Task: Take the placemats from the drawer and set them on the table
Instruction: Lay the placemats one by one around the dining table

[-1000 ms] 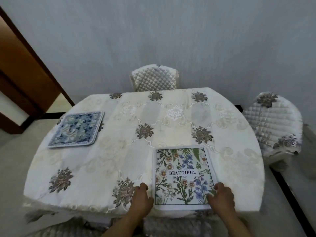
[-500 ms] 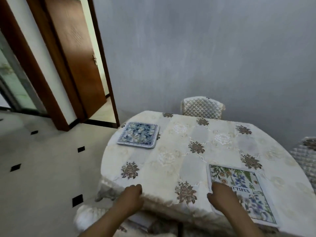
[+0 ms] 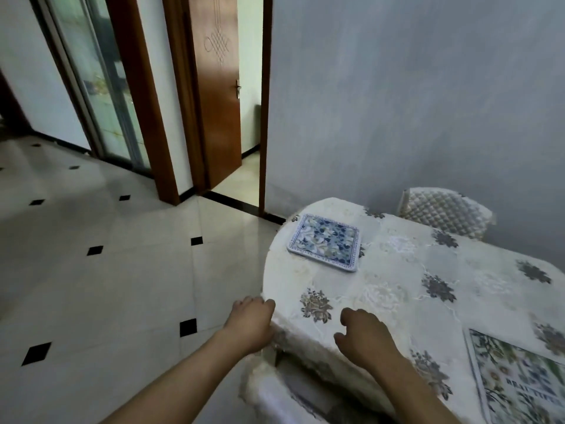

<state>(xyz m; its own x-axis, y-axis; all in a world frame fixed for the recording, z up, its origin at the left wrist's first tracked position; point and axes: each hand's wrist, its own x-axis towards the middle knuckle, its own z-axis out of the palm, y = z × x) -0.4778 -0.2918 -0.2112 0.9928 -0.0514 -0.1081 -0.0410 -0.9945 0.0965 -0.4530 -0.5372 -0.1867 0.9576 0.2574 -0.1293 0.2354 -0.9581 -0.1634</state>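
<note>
A blue floral placemat lies flat near the far left edge of the round table, which wears a cream flowered cloth. A second placemat, white with green and blue flowers and lettering, lies at the near right, cut off by the frame. My left hand hangs just off the table's left edge, fingers loosely curled and holding nothing. My right hand hovers over the cloth near the front edge, fingers bent and apart, with nothing in it. No drawer shows.
A quilted chair stands behind the table against the grey wall. Another padded seat sits tucked under the table's near edge. To the left is tiled floor, with a brown door ajar and a glass sliding door beyond.
Both hands have come off the floral placemat, which stays flat on the table. My view has swung left toward the floor and doors, and both hands have shifted left along the table edge.
</note>
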